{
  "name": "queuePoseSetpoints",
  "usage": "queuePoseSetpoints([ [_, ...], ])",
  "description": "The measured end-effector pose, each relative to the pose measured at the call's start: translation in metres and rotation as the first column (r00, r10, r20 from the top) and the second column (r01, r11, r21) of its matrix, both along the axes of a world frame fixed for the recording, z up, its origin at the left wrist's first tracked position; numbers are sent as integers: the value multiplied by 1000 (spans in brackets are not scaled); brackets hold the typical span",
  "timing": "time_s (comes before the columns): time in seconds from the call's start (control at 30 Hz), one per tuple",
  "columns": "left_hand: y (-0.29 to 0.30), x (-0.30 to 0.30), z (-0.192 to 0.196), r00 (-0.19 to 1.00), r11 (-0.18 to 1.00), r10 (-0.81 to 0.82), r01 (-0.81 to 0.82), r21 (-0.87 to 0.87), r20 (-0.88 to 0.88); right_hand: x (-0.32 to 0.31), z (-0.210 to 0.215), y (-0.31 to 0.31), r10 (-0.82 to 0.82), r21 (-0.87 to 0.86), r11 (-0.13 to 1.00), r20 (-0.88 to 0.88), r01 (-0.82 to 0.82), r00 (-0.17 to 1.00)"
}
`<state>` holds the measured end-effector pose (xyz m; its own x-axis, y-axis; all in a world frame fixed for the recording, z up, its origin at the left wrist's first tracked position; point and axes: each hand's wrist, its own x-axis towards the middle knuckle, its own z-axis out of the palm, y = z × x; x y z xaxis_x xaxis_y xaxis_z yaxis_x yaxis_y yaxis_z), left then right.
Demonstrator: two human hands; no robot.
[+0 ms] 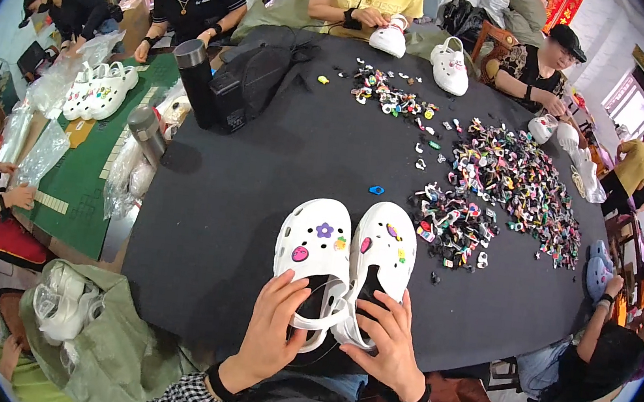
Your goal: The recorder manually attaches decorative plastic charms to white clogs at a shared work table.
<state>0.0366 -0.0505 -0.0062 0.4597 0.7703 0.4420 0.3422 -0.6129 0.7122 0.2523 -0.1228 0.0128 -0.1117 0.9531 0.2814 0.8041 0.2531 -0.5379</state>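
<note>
Two white clogs stand side by side on the black table in front of me, toes pointing away. My left hand [268, 336] grips the heel end of the left clog [310, 235], fingers over its side and rim. A purple flower charm, a round pink charm and a small yellow-orange charm sit on its top. With fingers curled over the opening, my right hand [392, 342] holds the right clog [387, 240], which bears several coloured charms. The heel straps and part of the openings are partly hidden by my fingers.
A large heap of small shoe charms [511, 175] spreads to the right; a blue charm [376, 190] lies beyond the clogs. At the back left are a black bag [252, 86], black tumbler [196, 83] and steel flask [145, 132]. Co-workers sit around, some handling clogs.
</note>
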Motion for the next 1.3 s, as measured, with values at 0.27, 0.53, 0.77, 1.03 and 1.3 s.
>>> queuePoseSetpoints([
  [0.27, 10, -14, 23, 995, 995, -96, 95, -17, -40, 31, 34, 5, 96, -86, 989, -227, -118, 969],
  [0.53, 16, -9, 34, 968, 967, -250, 249, 45, 23, 25, 54, 36, -84, 46, 995, -164, 93, 983],
  [0.77, 14, 0, 25, 976, 978, -170, 184, 100, -139, 9, 32, 47, -323, 78, 945, 87, 317, 942],
  [1.03, 18, 8, 39, 964, 977, -116, 154, 146, -238, 12, 24, 42, -489, -96, 867, 29, 489, 872],
  [1.3, 26, 23, 51, 907, 955, -231, 280, 94, -353, 13, 15, 46, -506, -58, 852, 165, 520, 847],
])
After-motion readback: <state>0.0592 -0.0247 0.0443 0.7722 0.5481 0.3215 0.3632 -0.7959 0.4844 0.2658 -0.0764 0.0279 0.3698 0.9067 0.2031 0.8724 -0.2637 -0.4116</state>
